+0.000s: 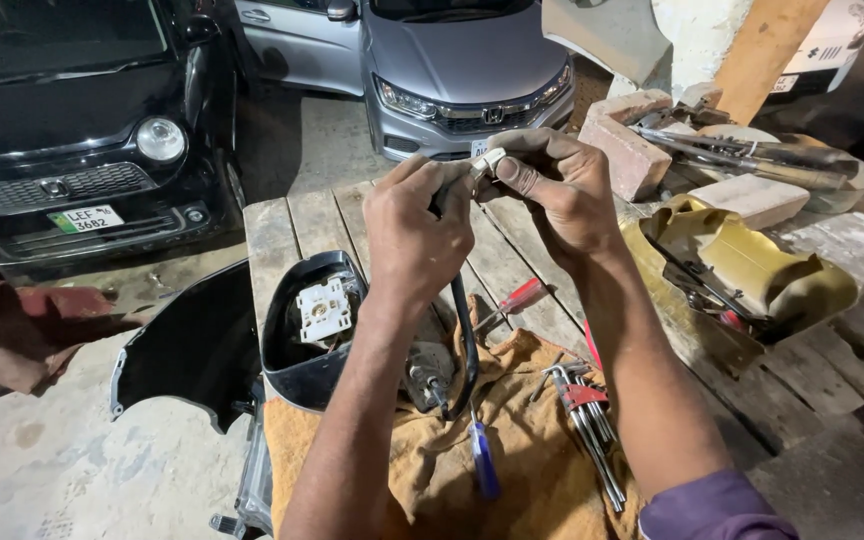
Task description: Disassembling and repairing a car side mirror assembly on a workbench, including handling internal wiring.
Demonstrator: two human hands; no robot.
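Note:
My left hand grips a black cable that hangs down in a loop toward the bench. My right hand pinches the small white connector at the cable's upper end, fingertips touching the left hand. Below them a black side-mirror housing lies open on an orange cloth, with a white square motor plate showing inside. The cable's lower end runs down to a grey mirror part beside the housing.
On the cloth lie a blue-handled screwdriver, a hex key set and a red-handled screwdriver. A yellow cut container with tools, bricks and a wooden bench sit right. A black car and silver car stand behind.

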